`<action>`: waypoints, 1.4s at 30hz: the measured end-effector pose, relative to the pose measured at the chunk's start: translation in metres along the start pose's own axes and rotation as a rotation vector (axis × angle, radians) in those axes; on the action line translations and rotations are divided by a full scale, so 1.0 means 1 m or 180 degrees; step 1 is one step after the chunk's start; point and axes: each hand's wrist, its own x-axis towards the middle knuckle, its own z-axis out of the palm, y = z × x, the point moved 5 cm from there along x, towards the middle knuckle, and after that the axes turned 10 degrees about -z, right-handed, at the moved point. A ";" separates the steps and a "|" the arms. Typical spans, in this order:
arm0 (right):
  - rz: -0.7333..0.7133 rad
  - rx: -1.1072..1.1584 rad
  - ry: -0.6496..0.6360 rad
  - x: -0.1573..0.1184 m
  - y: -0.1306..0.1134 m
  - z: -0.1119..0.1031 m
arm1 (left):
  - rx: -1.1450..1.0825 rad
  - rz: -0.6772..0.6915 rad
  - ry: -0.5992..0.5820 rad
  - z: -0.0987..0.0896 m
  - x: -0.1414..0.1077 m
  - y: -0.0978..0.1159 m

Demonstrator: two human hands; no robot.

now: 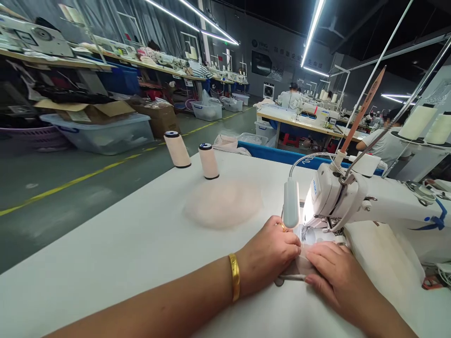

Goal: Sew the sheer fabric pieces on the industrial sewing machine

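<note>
- Where the lamp glare falls under the needle, a small pale fabric piece (299,265) lies flat on the white tabletop (123,253), at the near right, just in front of the sewing machine (352,197).
- The left hand (271,256) (a gold ring on one finger, a gold bangle (234,277) on the wrist) presses down on the fabric's left part, fingers together and flat, not closed around it.
- The right hand (334,270) lies flat on the fabric's right part, fingers stretched toward the left hand and nearly touching it.
- A slim light-coloured tool (291,278) shows at the near edge of the fabric, between the two hands; which hand holds it cannot be told.
- A gooseneck lamp (291,203) hangs just beyond the left hand.
- A heap of pale pink pieces (223,203) lies farther left on the tabletop.
- Two thread cones (177,149) stand upright beyond the heap, near the far edge.
</note>
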 end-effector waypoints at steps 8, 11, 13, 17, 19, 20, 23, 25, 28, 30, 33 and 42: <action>0.0185 0.0105 -0.0023 0.006 0.003 -0.001 | 0.0190 -0.0058 -0.0073 0.005 0.005 -0.007; 0.0218 0.0103 0.0026 0.008 0.005 -0.003 | 0.0201 -0.0093 -0.0038 0.005 0.006 -0.008; 0.0263 0.0086 0.0035 0.009 0.007 -0.003 | 0.0196 -0.0119 -0.0031 0.005 0.008 -0.009; 0.0376 0.0046 0.0007 0.009 0.010 0.000 | 0.0179 -0.0161 -0.0065 0.005 0.010 -0.009; 0.0398 -0.0009 0.0028 0.008 0.011 0.001 | 0.0129 -0.0234 -0.0096 0.004 0.011 -0.010; 0.0400 -0.0046 0.0046 0.007 0.011 0.001 | 0.0088 -0.0302 -0.0113 0.003 0.012 -0.012; 0.0366 -0.0170 0.0134 0.005 0.011 0.003 | -0.0009 -0.0585 -0.0180 0.003 0.013 -0.017; 0.0307 -0.0225 0.0213 0.003 0.011 0.004 | 0.0055 -0.0743 -0.0242 0.004 0.013 -0.021; 0.0142 -0.0295 0.0343 0.000 0.009 0.005 | 0.0309 -0.0823 -0.0262 0.004 0.013 -0.021; 0.0055 -0.0297 0.0417 -0.003 0.008 0.005 | 0.0516 -0.0836 -0.0148 0.001 0.012 -0.017; -0.0010 -0.0163 0.0430 -0.004 0.007 0.004 | 0.0710 -0.0631 -0.0085 -0.005 0.009 -0.006; 0.0108 0.0036 -0.0069 0.005 -0.003 0.003 | -0.0124 -0.0189 -0.0507 -0.008 -0.009 0.017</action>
